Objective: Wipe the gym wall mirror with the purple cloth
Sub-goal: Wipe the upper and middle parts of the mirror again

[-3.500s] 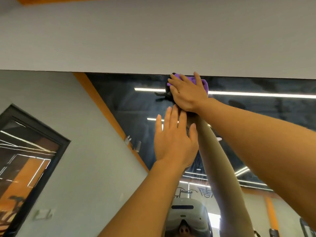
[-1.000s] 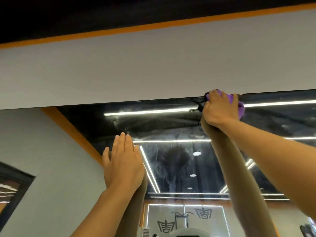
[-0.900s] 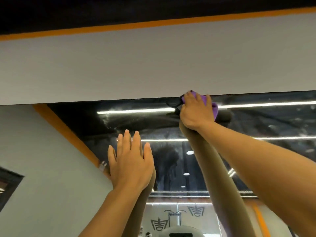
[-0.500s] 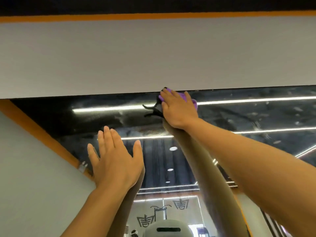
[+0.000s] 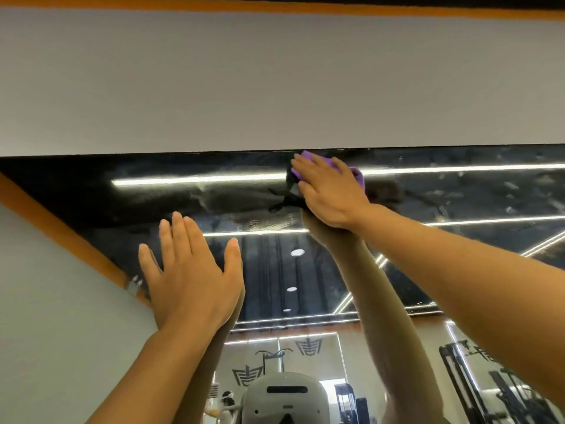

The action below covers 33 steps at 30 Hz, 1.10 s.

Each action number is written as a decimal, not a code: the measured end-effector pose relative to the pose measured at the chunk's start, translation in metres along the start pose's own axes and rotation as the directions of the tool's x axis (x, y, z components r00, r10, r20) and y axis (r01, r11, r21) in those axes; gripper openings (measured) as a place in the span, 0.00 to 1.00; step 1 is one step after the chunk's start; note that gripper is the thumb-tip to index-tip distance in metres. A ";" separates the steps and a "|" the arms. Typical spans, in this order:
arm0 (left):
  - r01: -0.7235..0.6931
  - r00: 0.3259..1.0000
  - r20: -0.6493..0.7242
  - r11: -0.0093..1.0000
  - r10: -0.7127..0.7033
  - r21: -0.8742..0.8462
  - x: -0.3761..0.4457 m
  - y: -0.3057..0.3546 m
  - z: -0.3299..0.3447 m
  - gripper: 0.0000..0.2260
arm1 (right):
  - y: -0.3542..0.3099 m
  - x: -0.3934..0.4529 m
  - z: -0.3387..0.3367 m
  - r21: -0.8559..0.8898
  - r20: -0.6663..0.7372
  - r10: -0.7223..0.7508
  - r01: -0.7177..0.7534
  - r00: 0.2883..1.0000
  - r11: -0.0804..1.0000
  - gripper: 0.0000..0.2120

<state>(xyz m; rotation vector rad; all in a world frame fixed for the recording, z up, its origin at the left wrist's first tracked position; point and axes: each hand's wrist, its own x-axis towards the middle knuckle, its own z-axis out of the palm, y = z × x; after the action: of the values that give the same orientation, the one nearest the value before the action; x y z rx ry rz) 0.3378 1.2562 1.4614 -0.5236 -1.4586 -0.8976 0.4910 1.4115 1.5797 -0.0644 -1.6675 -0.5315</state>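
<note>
Cloth (image 5: 351, 172), purple, bunched, pressed against mirror (image 5: 153, 203) just under top edge, about 12 o'clock of glass. Cloth mostly covered by right hand (image 5: 330, 194); fingers laid over it, slightly bent; whether curled round it cannot be told. Smeared streaks seen on glass at 9 o'clock of cloth. Left hand (image 5: 192, 280) laid flat on mirror at 7 o'clock of cloth, fingers straight and spread, nothing held. Grey wall (image 5: 275, 87) above mirror; orange stripe (image 5: 275, 7) along its top.
</note>
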 end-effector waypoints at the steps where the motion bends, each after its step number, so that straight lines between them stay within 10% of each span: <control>1: -0.015 1.000 0.007 1.000 0.015 -0.007 0.000 0.000 -0.001 0.38 | -0.013 -0.013 0.005 0.004 0.013 -0.091 0.091 0.996 0.996 0.24; 8: -0.135 0.991 -0.036 0.987 0.132 -0.088 -0.015 -0.004 -0.004 0.39 | -0.026 -0.099 0.008 0.070 0.176 -0.506 0.502 0.844 0.862 0.24; 17: -0.162 0.986 -0.065 0.981 0.155 -0.103 -0.014 -0.007 -0.001 0.39 | 0.068 -0.022 -0.021 -0.068 0.034 -0.013 0.015 0.999 0.998 0.24; 27: -0.180 0.984 -0.015 0.978 0.179 -0.107 -0.020 -0.007 -0.004 0.38 | 0.019 -0.195 -0.019 0.044 0.211 -0.480 0.482 0.851 0.875 0.25; 33: -0.179 0.984 -0.012 0.979 0.179 -0.100 -0.022 -0.009 -0.002 0.41 | 0.025 -0.169 -0.021 0.059 0.236 -0.515 0.517 0.824 0.854 0.23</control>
<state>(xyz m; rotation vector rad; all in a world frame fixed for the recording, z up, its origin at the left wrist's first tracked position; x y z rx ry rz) 0.3347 1.2541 1.4380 -0.7172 -1.3451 -0.8306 0.5493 1.4696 1.4285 0.3435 -1.9296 -0.9727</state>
